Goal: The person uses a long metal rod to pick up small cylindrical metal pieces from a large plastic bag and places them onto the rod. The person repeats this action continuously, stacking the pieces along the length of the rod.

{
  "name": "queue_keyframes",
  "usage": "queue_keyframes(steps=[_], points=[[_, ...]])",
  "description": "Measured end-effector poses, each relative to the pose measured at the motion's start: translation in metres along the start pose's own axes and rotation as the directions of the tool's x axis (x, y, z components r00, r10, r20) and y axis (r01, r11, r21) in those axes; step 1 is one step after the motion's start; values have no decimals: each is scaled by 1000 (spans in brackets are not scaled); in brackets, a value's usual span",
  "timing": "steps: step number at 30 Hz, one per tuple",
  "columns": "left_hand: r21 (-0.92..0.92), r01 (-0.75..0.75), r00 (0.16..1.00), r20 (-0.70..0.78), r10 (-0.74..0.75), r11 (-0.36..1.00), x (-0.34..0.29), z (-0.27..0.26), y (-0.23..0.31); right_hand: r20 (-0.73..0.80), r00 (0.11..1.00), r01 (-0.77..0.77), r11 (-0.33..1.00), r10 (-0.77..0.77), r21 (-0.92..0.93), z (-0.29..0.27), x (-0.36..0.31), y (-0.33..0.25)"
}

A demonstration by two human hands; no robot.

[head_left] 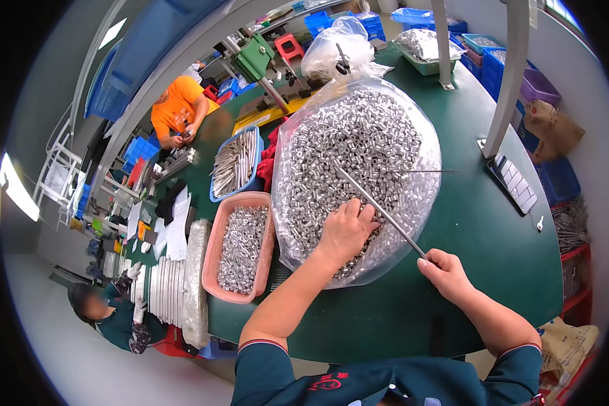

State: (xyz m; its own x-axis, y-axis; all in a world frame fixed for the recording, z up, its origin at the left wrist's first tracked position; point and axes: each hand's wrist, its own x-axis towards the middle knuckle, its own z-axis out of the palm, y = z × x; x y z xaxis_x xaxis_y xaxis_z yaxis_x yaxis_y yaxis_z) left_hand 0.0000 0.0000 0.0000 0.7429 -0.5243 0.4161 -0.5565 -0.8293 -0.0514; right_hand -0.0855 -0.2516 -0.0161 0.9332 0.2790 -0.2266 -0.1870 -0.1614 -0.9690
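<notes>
A large clear plastic bag (pixel 430 152) lies spread on the green table, heaped with small silvery metal sleeves (pixel 345 135). My left hand (pixel 345 233) rests on the near part of the heap, its fingers curled down among the sleeves; what the fingertips hold is hidden. At the bag's near right edge, my right hand (pixel 446 273) is closed on the lower end of a thin metal rod (pixel 386 215). The rod slants up and left over the heap. A second, thinner rod (pixel 426 171) lies across the bag's right side.
Left of the bag stand a pink basket (pixel 210 260) of small metal parts and a blue tray (pixel 257 159) of metal pieces. A black device with pale keys (pixel 512 184) lies at right beside a metal post (pixel 507 88). Two people (pixel 179 108) work at left.
</notes>
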Motion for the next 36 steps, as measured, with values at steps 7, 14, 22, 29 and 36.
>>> queue_keyframes(steps=[7,14,22,29,36], points=[[-46,88,994,63,-86,995,-8,-2,-17,-4,1000,22,997,-23,-76,-1,0,-2],[-767,175,629,570,-530,-617,-9,-17,-32,24,999,-34,991,38,-127,-4,0,-6],[-255,-381,461,781,-422,-889,-8,-28,-49,100,992,-63,989,77,-135,-2,-3,-6],[-299,-160,772,556,-308,-941,-37,-15,-70,129,985,-95,982,117,-164,-2,-5,-13],[-370,-40,789,558,-256,-928,-37,-20,-72,139,988,-43,984,68,-172,-2,-5,-9]])
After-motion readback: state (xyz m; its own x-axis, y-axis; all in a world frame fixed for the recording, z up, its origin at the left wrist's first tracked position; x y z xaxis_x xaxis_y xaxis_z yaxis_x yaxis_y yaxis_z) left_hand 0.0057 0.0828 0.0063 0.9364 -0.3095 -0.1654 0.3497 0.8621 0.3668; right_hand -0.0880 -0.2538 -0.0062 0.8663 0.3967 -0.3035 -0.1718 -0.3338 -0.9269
